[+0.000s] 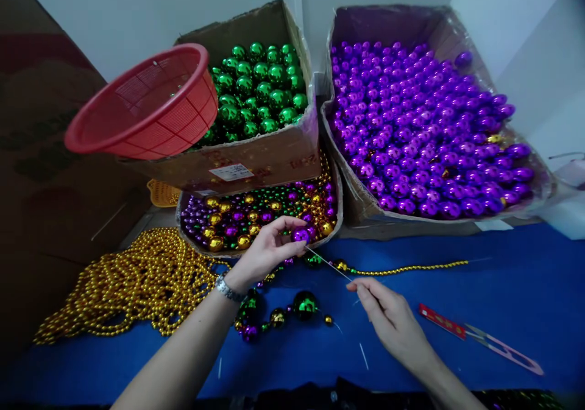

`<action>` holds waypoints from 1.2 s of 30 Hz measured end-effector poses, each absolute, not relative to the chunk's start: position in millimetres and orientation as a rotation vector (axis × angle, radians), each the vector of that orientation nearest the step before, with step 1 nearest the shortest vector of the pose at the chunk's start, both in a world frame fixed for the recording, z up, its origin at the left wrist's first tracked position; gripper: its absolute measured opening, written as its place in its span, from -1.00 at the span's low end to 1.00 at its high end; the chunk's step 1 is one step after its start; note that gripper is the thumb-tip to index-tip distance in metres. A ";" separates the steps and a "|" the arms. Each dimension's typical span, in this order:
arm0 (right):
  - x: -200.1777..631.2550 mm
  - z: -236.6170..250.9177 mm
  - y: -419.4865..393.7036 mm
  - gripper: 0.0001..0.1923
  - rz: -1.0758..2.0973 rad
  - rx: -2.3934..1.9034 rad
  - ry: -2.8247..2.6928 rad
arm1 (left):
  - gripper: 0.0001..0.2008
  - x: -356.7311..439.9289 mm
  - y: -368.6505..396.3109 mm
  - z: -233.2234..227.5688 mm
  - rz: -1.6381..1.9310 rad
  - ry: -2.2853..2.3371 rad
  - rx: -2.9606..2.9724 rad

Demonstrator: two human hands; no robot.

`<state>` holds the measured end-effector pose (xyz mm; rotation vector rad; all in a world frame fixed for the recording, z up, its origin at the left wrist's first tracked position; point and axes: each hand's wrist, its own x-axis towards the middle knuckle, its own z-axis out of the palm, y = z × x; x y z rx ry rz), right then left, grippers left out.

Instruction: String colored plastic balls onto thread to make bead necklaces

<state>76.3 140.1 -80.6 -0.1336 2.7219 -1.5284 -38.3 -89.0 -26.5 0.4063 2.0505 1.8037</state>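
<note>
We see two bare forearms reaching in from the near edge of a blue surface [503, 288]. The left hand [267, 248], with a watch [227, 288] on its wrist, is raised near the middle, fingers curled. The right hand [388, 318] lies lower and nearer to us, palm down, its fingers pointing toward the left one.

Along the far edge, against a pale wall, stand a box of green balls [258, 87], a box of purple balls [425, 130] and, in front of the green one, a low tray of mixed beads [256, 215]. A red basket [146, 102] leans at the far left corner. A heap of gold bead strands [137, 282] lies at the left side, and red-handled snips [479, 337] lie to the right.

The left hand's fingertips are pinched shut on a purple bead [300, 234] just in front of the tray. The right hand's fingertips are closed on a thin needle [329, 264] that runs up to that bead. A partly strung strand [278, 312] lies between the two arms.
</note>
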 end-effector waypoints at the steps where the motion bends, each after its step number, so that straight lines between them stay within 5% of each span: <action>1: 75.7 -80.1 139.9 -0.68 -1.518 -0.150 2.754 | -0.59 -34.5 -86.5 -28.9 1.873 2.002 0.387; 12: 74.5 -84.9 143.8 -0.75 -1.458 -0.347 2.959 | -0.59 -25.8 -82.2 -42.5 1.786 2.355 0.515; 22: 75.0 -93.7 139.0 -0.74 -1.191 -0.528 3.226 | -0.65 -8.3 -73.3 -49.8 1.276 3.032 0.933; 30: 73.7 -101.7 134.1 -0.74 -1.270 -0.491 3.175 | -0.75 2.4 -57.6 -52.9 2.097 2.209 0.390; 36: 72.9 -104.4 133.1 -0.76 -1.227 -0.564 3.233 | -0.58 2.4 -55.8 -55.6 2.320 1.948 0.174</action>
